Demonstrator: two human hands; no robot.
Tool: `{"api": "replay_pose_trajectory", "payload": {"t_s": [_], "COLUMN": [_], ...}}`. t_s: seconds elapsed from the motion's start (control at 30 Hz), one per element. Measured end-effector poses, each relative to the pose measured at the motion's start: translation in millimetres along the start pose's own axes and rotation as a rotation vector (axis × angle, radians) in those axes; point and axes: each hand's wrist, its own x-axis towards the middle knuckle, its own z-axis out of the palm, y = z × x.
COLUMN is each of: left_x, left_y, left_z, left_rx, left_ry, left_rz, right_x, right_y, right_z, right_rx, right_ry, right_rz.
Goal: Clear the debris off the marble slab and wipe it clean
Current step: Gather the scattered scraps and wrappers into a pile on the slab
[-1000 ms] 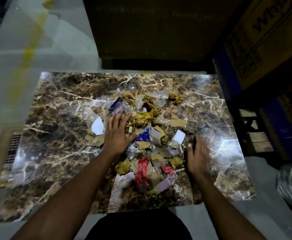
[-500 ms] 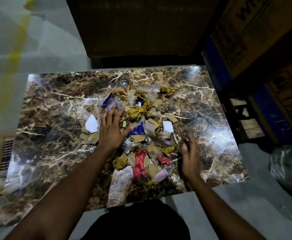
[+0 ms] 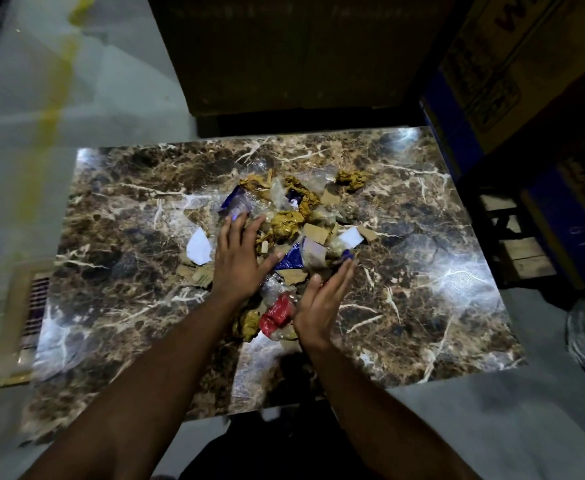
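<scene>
The debris (image 3: 294, 233) sits heaped near the middle of the marble slab (image 3: 440, 306), a jumble of crumpled mustard-yellow paper, torn cardboard bits, clear plastic film, blue wrapper pieces, white scraps and a red wrapper (image 3: 277, 313) at the near side of the heap. The left hand (image 3: 241, 258) lies flat, palm down with fingers spread and straight, on the left flank of the heap, gripping nothing. The right hand (image 3: 322, 301) stands on edge at the heap's near-right side, fingers straight and together, palm facing the rubbish, also holding nothing. To my eye the two hands are set like this to corral the loose pieces into one pile before lifting them off. A white scrap (image 3: 199, 247) and some cardboard bits lie just outside the left hand, towards the slab's left edge. A cardboard box (image 3: 502, 64) beyond the far right corner carries dark lettering, cut off by the frame; only what looks like a "W" shows.
</scene>
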Motion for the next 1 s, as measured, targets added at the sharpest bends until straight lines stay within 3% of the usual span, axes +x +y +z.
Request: {"api": "replay_pose_trajectory", "payload": {"t_s": [0.2,0.3,0.43,0.67,0.87,1.0], "left_x": [0.5,1.3,1.2,-0.1,-3.3,-1.6], "left_y": [0.3,0.2,0.0,0.9,3.2,8.8], "left_z": [-1.6,-1.3,-0.1,-1.5,-3.8,-11.8], "left_rx": [-0.003,-0.001,0.002,0.000,-0.010,0.018], "left_ry": [-0.016,-0.021,0.001,-0.011,-0.019,-0.053], "left_rz": [-0.001,-0.002,0.005,-0.010,-0.011,-0.018], "right_x": [-6.0,-35.5,-55.9,-19.5,-21.7,-20.9], "right_y": [3.1,19.7,52.8,5.1,-20.3,-19.9], "right_z": [-42.8,-89.5,-95.5,-35.8,-15.5,-27.7], "right_rx": [0.043,0.040,-0.453,-0.616,-0.550,-0.493], "right_ry": [-0.059,-0.323,-0.564,-0.676,-0.600,-0.576], "right_rz": [0.080,0.020,-0.270,-0.148,0.020,-0.036]}}
